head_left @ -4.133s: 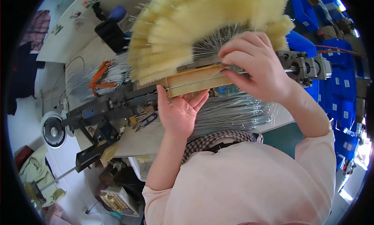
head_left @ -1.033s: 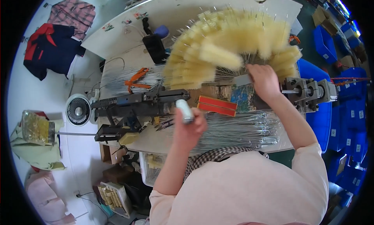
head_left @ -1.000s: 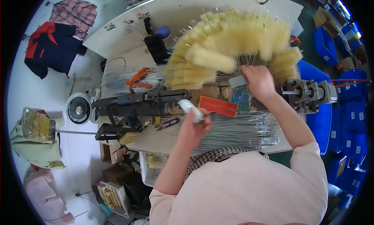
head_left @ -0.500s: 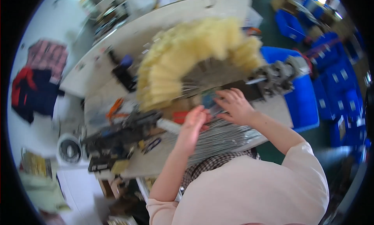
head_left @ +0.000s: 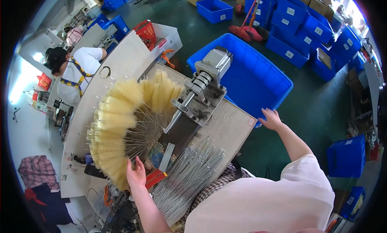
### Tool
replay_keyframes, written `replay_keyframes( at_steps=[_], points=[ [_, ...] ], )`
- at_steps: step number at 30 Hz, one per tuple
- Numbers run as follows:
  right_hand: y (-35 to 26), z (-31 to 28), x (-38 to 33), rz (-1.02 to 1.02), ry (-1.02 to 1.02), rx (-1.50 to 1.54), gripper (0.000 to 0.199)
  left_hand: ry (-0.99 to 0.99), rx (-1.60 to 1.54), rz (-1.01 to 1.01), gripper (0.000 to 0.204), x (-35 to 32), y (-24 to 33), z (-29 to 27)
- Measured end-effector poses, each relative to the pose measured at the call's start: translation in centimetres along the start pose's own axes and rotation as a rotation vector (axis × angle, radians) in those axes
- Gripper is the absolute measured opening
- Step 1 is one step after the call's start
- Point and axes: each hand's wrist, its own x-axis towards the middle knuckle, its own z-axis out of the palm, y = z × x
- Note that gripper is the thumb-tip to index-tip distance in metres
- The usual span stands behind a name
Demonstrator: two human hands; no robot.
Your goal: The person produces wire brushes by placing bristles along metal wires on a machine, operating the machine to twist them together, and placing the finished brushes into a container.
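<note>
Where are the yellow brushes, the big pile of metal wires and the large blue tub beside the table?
Yellow brushes [head_left: 115,123]: head view, on the bristles midway along the fan.
Metal wires [head_left: 188,174]: head view, on the middle of the pile.
Blue tub [head_left: 248,79]: head view, on its inside surface.

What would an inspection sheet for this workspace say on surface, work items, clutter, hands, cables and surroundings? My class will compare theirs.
Surface: pale bench, with a metal shafted machine mounted on it.
Work items: yellow brushes fanned in an arc; loose wires bundled; red box.
Clutter: pale bar near the box; orange-handled tool.
Hands: left hand open by the brushes; right hand open at the blue tub, contact unclear.
Cables: none clearly made out.
Surroundings: stacked blue bins; co-worker beyond the white partition.
</note>
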Motion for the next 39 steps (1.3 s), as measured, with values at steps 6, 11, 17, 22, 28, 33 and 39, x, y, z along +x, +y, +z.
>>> replay_keyframes(
  at_steps=[6,11,17,22,28,33,39],
  points=[
    [-1.6,-5.3,1.3,-0.065,-0.311,-0.13,0.032,-0.003,0.297,-0.216,0.043,2.9,0.4,1.1],
    [-16.0,-18.4,6.2,-0.51,0.644,0.173,0.029,0.118,0.582,-0.124,0.044,3.9,0.7,1.8],
    [-33.7,-21.0,11.3,-1.11,-0.388,0.369,0.039,0.096,0.328,0.014,0.044,2.6,-0.9,3.1],
    [-40.0,-13.7,17.6,-0.608,-0.906,-0.133,0.063,-0.039,0.138,0.041,0.046,4.8,-2.8,1.7],
    [-43.3,-11.3,16.7,-0.695,-0.813,-0.479,0.105,0.03,0.592,-0.032,0.063,5.4,-2.2,2.2],
    [-44.5,-9.5,17.4,-0.446,-1.023,-0.275,0.106,0.007,1.034,0.32,0.096,7.8,-4.3,2.1],
    [-46.5,-8.6,16.2,-0.263,-0.962,0.244,0.097,-0.141,0.324,0.539,0.074,7.0,-7.7,6.1]
  ],
)
